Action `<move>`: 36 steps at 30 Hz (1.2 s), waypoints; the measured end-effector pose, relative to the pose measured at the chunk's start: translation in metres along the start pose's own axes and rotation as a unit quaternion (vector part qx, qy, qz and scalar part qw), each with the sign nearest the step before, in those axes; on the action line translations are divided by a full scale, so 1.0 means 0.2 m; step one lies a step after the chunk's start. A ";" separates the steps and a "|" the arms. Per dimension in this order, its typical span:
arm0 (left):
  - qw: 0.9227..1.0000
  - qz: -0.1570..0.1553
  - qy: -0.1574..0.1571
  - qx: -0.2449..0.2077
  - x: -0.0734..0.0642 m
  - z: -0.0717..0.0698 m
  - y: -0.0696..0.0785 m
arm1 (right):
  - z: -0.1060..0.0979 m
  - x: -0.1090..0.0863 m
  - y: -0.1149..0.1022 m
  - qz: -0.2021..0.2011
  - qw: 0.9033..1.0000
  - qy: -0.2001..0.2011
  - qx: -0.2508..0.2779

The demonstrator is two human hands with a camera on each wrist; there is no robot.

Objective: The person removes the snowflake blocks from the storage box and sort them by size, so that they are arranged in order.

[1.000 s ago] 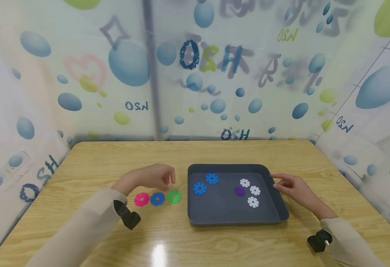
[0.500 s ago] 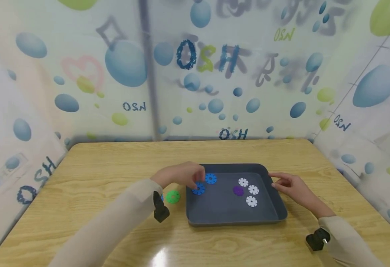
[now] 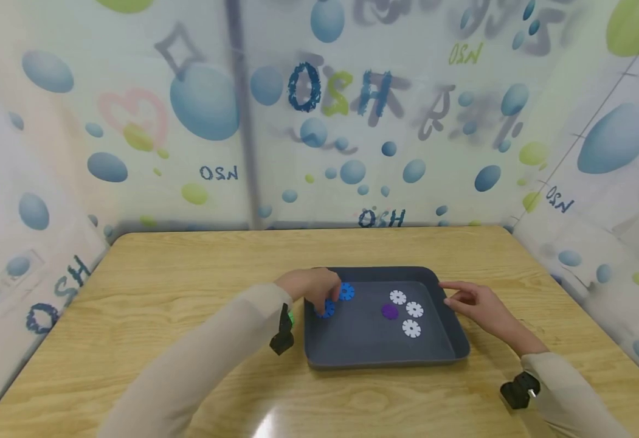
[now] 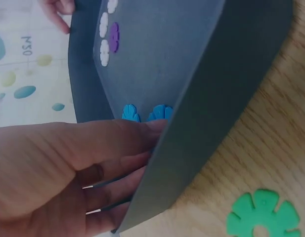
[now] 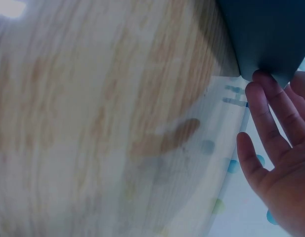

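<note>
A dark grey tray [image 3: 385,364] stands on the wooden table. My left hand [image 3: 315,286] reaches over its left wall, fingertips down at the nearer blue notched disc [image 3: 328,311]. In the left wrist view the tray wall hides those fingertips, and the thumb lies close to the blue disc [image 4: 161,112]. A second blue notched disc [image 3: 346,291] lies just behind. At the right wall, my right hand [image 3: 479,305] rests its fingertips against the tray's outside, fingers fairly straight. Several white notched discs [image 3: 411,328] and a purple one [image 3: 390,311] lie toward the tray's right side.
Outside the tray's left wall a green notched disc [image 4: 265,215] lies on the table [image 3: 188,261]. The left sleeve [image 3: 204,359] covers the table area where pink and blue discs lay in the earlier view. A patterned curtain [image 3: 308,152] hangs behind the table.
My left hand has moved right, from above the loose discs on the table to the blue disc inside the tray. The right hand has stayed at the tray's right wall.
</note>
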State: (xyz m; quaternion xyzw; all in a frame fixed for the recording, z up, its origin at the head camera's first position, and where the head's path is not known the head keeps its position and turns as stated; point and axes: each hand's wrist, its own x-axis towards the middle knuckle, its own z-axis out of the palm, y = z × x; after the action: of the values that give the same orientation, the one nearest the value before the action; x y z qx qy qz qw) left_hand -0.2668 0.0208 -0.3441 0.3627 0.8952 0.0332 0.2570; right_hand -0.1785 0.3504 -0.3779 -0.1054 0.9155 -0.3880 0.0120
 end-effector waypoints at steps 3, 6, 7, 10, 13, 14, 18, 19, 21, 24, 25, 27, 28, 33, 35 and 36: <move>1.000 -0.011 -0.007 0.014 0.01 -0.01 0.01 | 0.00 0.00 0.00 -0.001 1.000 -0.001 -0.001; 1.000 -0.020 -0.008 0.020 0.01 -0.01 0.01 | 0.00 0.00 0.00 -0.002 1.000 -0.001 0.000; 0.999 -0.023 -0.009 0.021 0.01 -0.01 0.01 | 0.00 0.00 0.00 -0.003 1.000 0.000 0.001; 0.999 -0.027 -0.008 0.024 0.01 -0.01 0.02 | 0.00 0.00 0.00 -0.004 1.000 0.000 0.001; 0.999 -0.028 -0.006 0.030 0.02 0.00 0.01 | 0.00 0.00 0.01 -0.004 1.000 0.001 0.001; 0.999 -0.028 -0.006 0.031 0.02 0.00 0.01 | 0.00 0.00 0.01 -0.003 1.000 0.001 0.002; 0.999 -0.027 -0.007 0.031 0.03 0.01 0.00 | 0.00 0.01 0.01 0.000 1.000 0.003 0.003; 0.999 -0.027 -0.008 0.030 0.03 0.01 0.00 | 0.00 0.01 0.01 0.001 1.000 0.004 0.003; 0.999 -0.025 -0.007 0.029 0.03 0.01 0.00 | 0.00 0.01 0.01 0.002 1.000 0.005 0.003; 0.999 -0.021 -0.002 0.025 0.03 0.01 0.00 | 0.01 0.01 0.02 0.001 1.000 0.006 0.005; 1.000 -0.018 0.001 0.025 0.03 0.01 -0.01 | 0.01 0.01 0.03 0.000 1.000 0.005 0.006; 1.000 -0.012 0.006 0.025 0.02 0.01 -0.01 | 0.01 0.01 0.03 0.000 1.000 0.004 0.007; 1.000 -0.008 0.008 0.024 0.02 0.01 -0.01 | 0.01 0.01 0.03 -0.001 1.000 0.004 0.007; 1.000 0.002 0.024 0.013 0.01 0.00 -0.02 | 0.01 0.01 0.03 0.003 1.000 0.004 0.010; 0.999 0.008 0.030 0.009 0.00 0.00 -0.02 | 0.01 0.01 0.03 0.002 1.000 0.005 0.010; 0.999 0.012 0.032 0.006 -0.01 0.00 -0.02 | 0.01 0.01 0.03 0.003 1.000 0.005 0.011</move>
State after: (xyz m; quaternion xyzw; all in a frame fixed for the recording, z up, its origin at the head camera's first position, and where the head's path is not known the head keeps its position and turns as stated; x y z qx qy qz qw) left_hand -0.2698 0.0165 -0.3440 0.3742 0.8984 0.0423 0.2259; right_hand -0.1810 0.3536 -0.3837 -0.1010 0.9117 -0.3981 0.0096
